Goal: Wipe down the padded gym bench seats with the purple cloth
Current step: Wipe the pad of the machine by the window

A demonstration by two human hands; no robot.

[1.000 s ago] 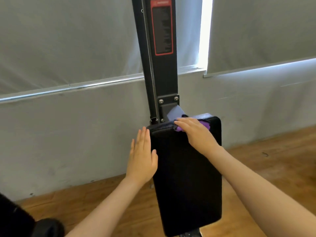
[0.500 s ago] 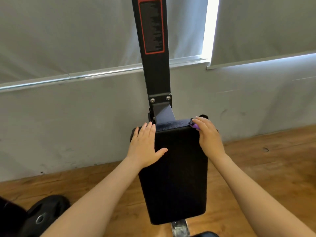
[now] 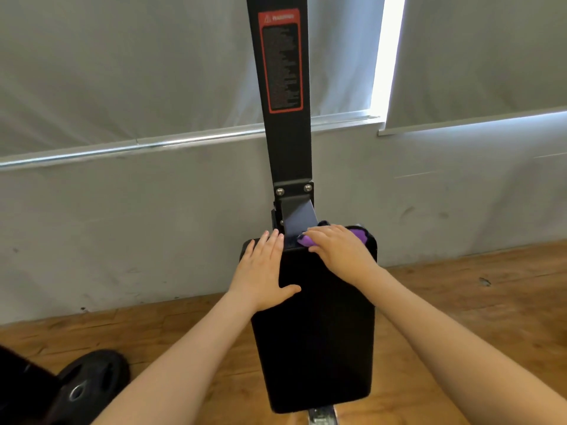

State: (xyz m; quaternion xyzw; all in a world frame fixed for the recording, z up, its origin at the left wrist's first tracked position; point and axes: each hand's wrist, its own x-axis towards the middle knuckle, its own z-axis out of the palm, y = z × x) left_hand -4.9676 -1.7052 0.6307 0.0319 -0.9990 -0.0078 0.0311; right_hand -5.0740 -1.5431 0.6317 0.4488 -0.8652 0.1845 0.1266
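Observation:
A black padded bench seat [image 3: 322, 332] runs away from me toward a black upright post [image 3: 285, 142]. My left hand [image 3: 260, 271] lies flat on the pad's far left part, fingers straight and thumb spread. My right hand [image 3: 337, 253] rests on the pad's far edge and grips the purple cloth [image 3: 304, 240] between fingers and thumb. The cloth shows at my fingertips and again behind my knuckles; the rest is hidden under my hand.
The post carries a red-bordered warning label [image 3: 280, 61] and joins the bench through a bolted bracket [image 3: 293, 191]. A grey wall [image 3: 122, 234] stands close behind. A black weight plate [image 3: 89, 384] lies on the wooden floor [image 3: 460, 296] at the lower left.
My right hand has slid the cloth left along the pad's far edge, from the right corner toward the post. My left hand has stayed flat on the far left part.

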